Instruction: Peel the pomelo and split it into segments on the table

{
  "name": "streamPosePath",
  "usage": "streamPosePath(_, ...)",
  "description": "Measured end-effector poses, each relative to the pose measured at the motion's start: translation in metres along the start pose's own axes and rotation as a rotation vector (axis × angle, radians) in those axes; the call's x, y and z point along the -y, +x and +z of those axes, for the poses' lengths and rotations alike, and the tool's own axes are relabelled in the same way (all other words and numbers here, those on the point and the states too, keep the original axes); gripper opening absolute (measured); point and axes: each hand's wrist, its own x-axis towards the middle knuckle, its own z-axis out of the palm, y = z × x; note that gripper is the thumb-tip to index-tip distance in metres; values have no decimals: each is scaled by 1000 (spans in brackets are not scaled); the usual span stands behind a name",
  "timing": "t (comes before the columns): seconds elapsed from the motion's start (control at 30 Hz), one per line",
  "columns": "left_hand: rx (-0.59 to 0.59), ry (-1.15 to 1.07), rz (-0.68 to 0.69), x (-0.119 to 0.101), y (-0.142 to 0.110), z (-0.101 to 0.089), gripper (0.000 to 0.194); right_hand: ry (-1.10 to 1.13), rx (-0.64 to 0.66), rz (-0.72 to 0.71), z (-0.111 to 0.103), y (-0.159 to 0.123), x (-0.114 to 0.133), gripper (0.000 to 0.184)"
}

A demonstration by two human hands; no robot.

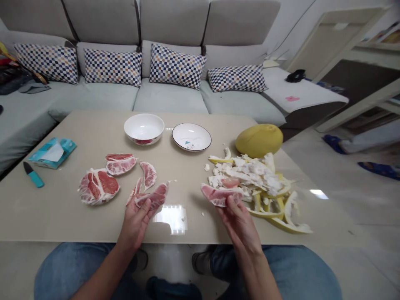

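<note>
My left hand (137, 218) is closed on a pink pomelo segment (158, 196), thumb on top, over the near middle of the table. In my right hand (239, 218) is another pomelo segment (218, 196), pinched between thumb and fingers at the edge of the peel pile. Beside my left hand lie a large peeled pomelo piece (99, 186), a smaller chunk (121, 163) and a single loose segment (148, 175). To the right, white pith and yellow pomelo peel (250, 177) form a heap, with a pink bit of flesh (229, 183) on it.
A white bowl (144, 127) and a shallow dark-rimmed plate (191, 136) stand at the table's far side. A whole yellow pomelo (259, 140) sits behind the peel. At left are a tissue pack (52, 152) and a teal-handled knife (33, 174). Beyond is a sofa (170, 96).
</note>
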Motion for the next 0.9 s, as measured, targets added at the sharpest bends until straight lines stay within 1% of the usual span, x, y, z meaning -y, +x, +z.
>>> streamPosePath(0.03, -8, 33, -24, 1, 0, -1, 67, -28, 4, -10, 0, -1, -1, 29)
streamPosePath(0.1, -15, 158, -69, 6, 0, -3, 50, -72, 17, -21, 4, -3, -4, 29)
streamPosePath(0.17, -15, 344, -50, 13, 0, -6, 39, -119, 29, -46, 13, -5, -7, 30)
streamPosePath(0.27, -27, 558, 65, 19, 1, -10, 32, -234, 77, -126, 34, -2, -11, 31)
streamPosePath(0.37, -38, 635, 170, 18, 3, -13, 23, -349, 170, -212, 57, 11, -15, 31)
streamPosePath(0.43, -35, 756, 292, 16, 4, -14, 14, -488, 235, -285, 74, 24, -19, 31)
streamPosePath(0.5, -8, 938, 430, 14, 5, -16, 7, -643, 286, -369, 92, 38, -23, 31)
streamPosePath(0.57, 35, 1117, 521, 13, 6, -18, 7, -736, 323, -437, 111, 52, -27, 31)
streamPosePath(0.63, 68, 1228, 536, 13, 7, -21, 8, -768, 343, -482, 130, 64, -33, 29)
streamPosePath(0.73, 93, 1305, 526, 13, 7, -24, 7, -848, 319, -569, 153, 76, -45, 24)
streamPosePath(0.8, 132, 1357, 500, 13, 5, -25, 11, -927, 330, -609, 159, 80, -54, 22)
streamPosePath(0.9, 211, 1483, 434, 12, 1, -24, 19, -1064, 442, -629, 157, 79, -65, 19)
